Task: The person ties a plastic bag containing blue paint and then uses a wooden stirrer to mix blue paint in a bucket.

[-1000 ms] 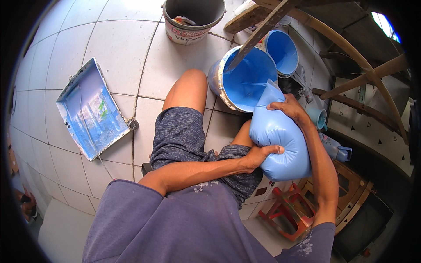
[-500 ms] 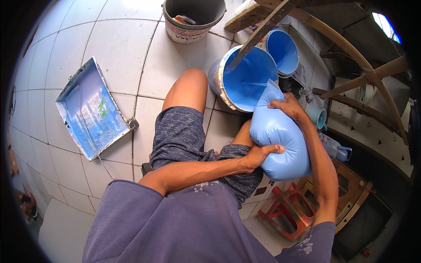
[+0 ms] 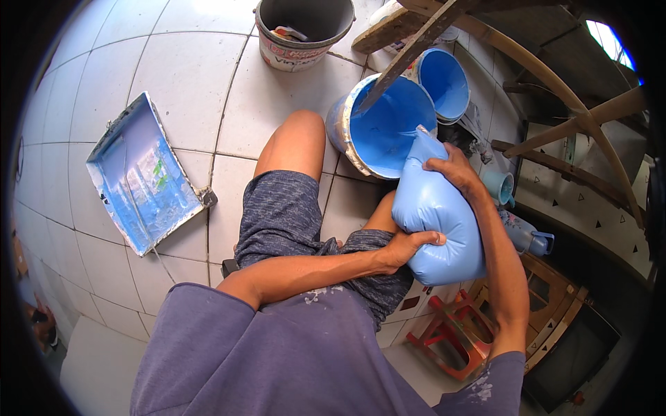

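Observation:
I hold a plump light-blue plastic bag tilted toward a paint-smeared bucket with blue inside. My right hand grips the bag's upper part near its narrow end, and my left hand presses into its lower middle with the thumb on top. A thin blue stream runs from the bag's tip into that bucket. A second blue-lined bucket stands just behind, and a small teal cup is beside my right forearm. A wooden bar crosses over the first bucket's rim.
On the white tiled floor lie a paint tray at left and a dark bucket at the back. A wooden frame, a blue jug, a red plastic stool and a dark screen are at right.
The view has shifted very slightly. Both hands stay on the bag, which keeps nearly the same tilt, and the stream at its tip looks slightly different.

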`<state>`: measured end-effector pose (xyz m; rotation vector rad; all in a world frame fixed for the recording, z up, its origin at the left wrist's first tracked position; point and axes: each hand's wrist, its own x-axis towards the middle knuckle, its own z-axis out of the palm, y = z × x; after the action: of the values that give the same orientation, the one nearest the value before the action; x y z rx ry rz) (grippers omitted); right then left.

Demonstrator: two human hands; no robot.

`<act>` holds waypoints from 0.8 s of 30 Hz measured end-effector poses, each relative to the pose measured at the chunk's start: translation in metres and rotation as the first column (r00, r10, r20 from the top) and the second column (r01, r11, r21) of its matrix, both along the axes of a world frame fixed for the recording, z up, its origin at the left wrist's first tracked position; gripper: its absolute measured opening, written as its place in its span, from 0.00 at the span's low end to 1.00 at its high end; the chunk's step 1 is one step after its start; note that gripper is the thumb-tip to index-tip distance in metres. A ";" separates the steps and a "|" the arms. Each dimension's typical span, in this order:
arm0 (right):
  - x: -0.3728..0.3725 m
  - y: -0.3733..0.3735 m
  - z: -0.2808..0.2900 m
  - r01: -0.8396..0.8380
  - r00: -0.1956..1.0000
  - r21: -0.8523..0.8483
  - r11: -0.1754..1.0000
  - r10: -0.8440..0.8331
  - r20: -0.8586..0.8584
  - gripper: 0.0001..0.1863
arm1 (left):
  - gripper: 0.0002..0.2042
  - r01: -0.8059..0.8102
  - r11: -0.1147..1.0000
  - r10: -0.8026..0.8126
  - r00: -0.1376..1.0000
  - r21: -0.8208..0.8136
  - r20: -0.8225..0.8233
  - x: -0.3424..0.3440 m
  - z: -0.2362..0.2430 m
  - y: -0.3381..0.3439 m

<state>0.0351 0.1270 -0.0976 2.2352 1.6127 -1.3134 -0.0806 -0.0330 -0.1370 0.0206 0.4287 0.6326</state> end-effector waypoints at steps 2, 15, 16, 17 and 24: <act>-0.002 0.001 0.000 0.053 0.998 -0.045 0.998 -0.055 -0.033 0.32 | 0.14 0.003 1.000 -0.003 1.000 0.000 0.001 -0.001 0.002 0.001; -0.004 0.013 -0.010 0.146 0.985 -0.186 0.972 -0.161 -0.066 0.20 | 0.15 0.059 0.998 -0.059 0.998 -0.003 0.004 -0.004 0.002 0.004; -0.002 0.012 -0.012 0.141 0.986 -0.175 0.975 -0.154 -0.063 0.20 | 0.15 0.068 0.998 -0.067 0.998 -0.020 0.008 -0.003 0.002 0.004; 0.000 0.011 -0.015 0.135 0.987 -0.163 0.977 -0.146 -0.059 0.20 | 0.15 0.065 0.998 -0.065 0.998 -0.020 0.009 -0.002 0.002 0.003; 0.009 0.007 -0.023 0.082 0.996 -0.075 0.994 -0.084 -0.032 0.19 | 0.15 0.063 0.998 -0.063 0.998 -0.006 0.022 -0.001 0.001 0.002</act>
<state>0.0446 0.1344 -0.1203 2.2708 1.4714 -1.4154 -0.0821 -0.0311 -0.1364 0.0208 0.4077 0.5688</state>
